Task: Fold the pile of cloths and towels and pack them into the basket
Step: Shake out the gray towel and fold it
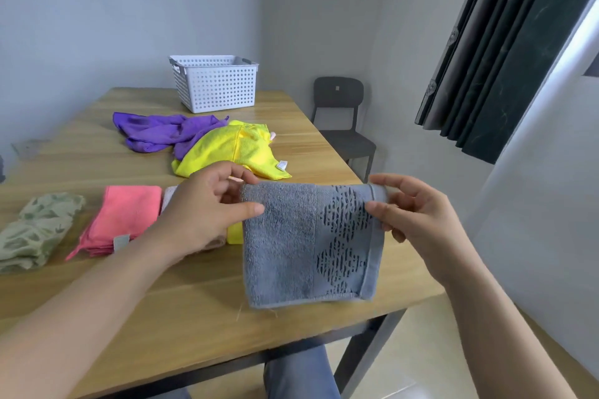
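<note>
**Position of the work piece.** The grey towel hangs in the air over the near right part of the desk. It is suspended from its upper edge, which runs left to right. The rest of the towel drops straight down from that edge as a roughly square panel. The lower edge is close to the desk surface; contact cannot be confirmed.

**State of the grip.** The left hand pinches the upper left corner between thumb and fingers. The right hand pinches the upper right corner in the same way. Each grip is clamped on the towel, with the held edge taut between them.

**Governing relation.** The towel lies directly below both grips, and the held edge is parallel to the near side of the desk. A further fold would probably bring one corner across to the other along this left-right line.

**Placement.**
- The folded pink cloth and the folded green patterned cloth lie in a row to the left, so the left hand is nearer to them.
- The basket stands at the far side, beyond the unfolded purple cloth and yellow cloth.
</note>
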